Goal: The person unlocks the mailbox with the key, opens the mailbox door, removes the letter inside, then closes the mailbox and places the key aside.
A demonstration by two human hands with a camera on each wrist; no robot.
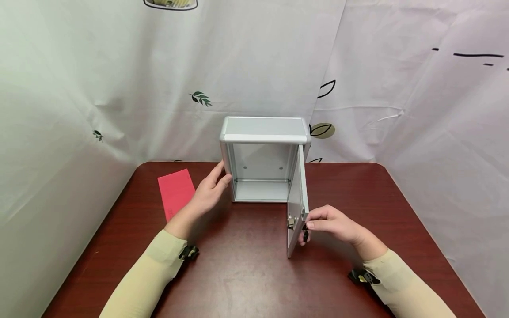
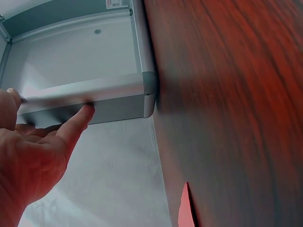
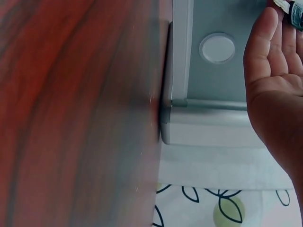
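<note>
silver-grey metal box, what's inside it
Inside the silver-grey metal box: pale floor, pale back wall with two round spots and, in left wrist view, white label. In head view, the grey top panel hides the ceiling.

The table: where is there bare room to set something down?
Bare table lies front middle, between the sleeves, and back right, between box and right edge. Crowded: around the left hand, box and red envelope, and where the right hand meets the door.
</note>
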